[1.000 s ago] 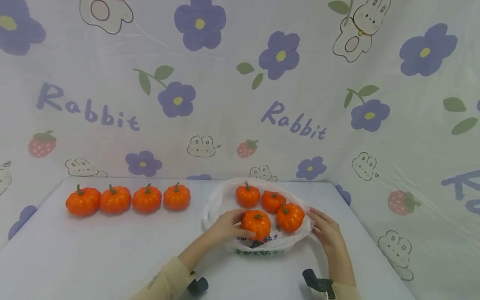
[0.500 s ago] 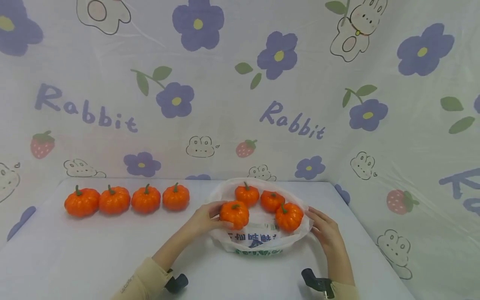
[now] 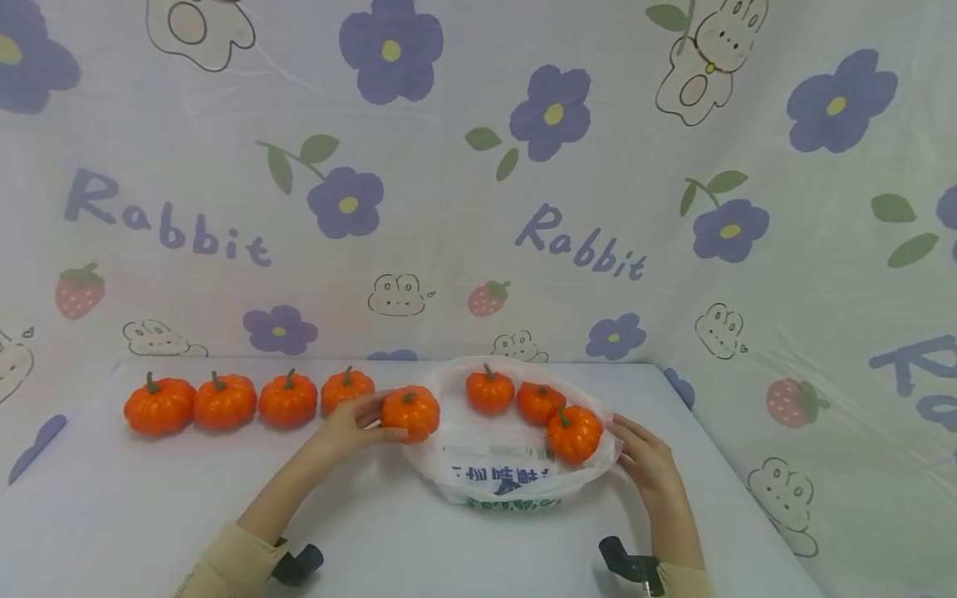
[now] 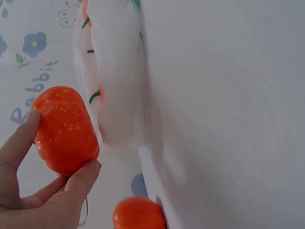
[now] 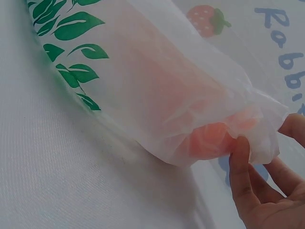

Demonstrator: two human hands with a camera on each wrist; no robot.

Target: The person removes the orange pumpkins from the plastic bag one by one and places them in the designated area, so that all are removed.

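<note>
Just left of the white plastic bag point(image 3: 516, 473), left hand point(image 3: 350, 423) gripping an orange pumpkin point(image 3: 410, 412) beside the row's end pumpkin point(image 3: 347, 389), right hand point(image 3: 649, 465) relaxed, fingertips touching the bag's rim.

White table point(image 3: 112, 515), flower-and-rabbit printed cloth backdrop point(image 3: 449, 166), soft even light

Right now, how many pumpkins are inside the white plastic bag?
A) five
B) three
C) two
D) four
B: three pumpkins sit in the open plastic bag, while the left hand holds another pumpkin outside its rim, beside the row of four on the table.
</note>
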